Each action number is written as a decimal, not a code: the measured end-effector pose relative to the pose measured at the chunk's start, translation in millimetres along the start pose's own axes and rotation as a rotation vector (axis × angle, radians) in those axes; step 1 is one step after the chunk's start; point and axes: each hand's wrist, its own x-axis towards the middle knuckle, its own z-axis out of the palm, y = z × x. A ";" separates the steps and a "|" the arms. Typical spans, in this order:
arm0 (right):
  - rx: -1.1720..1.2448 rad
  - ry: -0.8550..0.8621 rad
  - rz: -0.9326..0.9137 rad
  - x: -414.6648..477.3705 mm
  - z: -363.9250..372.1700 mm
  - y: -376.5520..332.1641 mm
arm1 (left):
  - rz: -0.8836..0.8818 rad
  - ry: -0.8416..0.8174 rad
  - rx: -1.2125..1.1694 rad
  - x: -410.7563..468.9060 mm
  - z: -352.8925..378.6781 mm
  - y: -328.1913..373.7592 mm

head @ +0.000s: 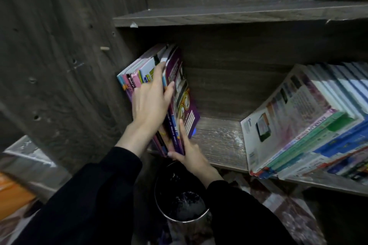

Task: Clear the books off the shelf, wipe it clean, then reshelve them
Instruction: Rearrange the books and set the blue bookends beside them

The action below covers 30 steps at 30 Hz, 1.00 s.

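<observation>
A small batch of thin books point(177, 85), outermost with a purple cover, stands upright against the left wall of the dark wooden shelf point(219, 141). My left hand point(151, 101) lies over the books' upper edges, fingers stretched along them and thumb against the purple cover. My right hand point(189, 153) grips the lower spines, index finger pointing up along the purple book. A larger row of books point(310, 125) leans to the left at the shelf's right end, a pale cover facing out.
The shelf board between the two groups of books is bare and shows pale smears. Another board point(239, 16) sits above. Below my hands stands a dark round metal bucket point(181, 195). Patterned floor lies at lower right.
</observation>
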 end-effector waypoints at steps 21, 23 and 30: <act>0.020 -0.002 -0.059 15.0 6.7 17.3 | -0.602 -0.065 -0.411 -84.6 72.8 -30.1; 0.003 -0.005 -0.065 16.0 5.8 16.9 | -0.587 -0.060 -0.398 -85.8 74.6 -31.1; -0.088 -0.007 -0.032 16.4 10.3 9.9 | -0.593 -0.058 -0.378 -84.3 70.5 -31.2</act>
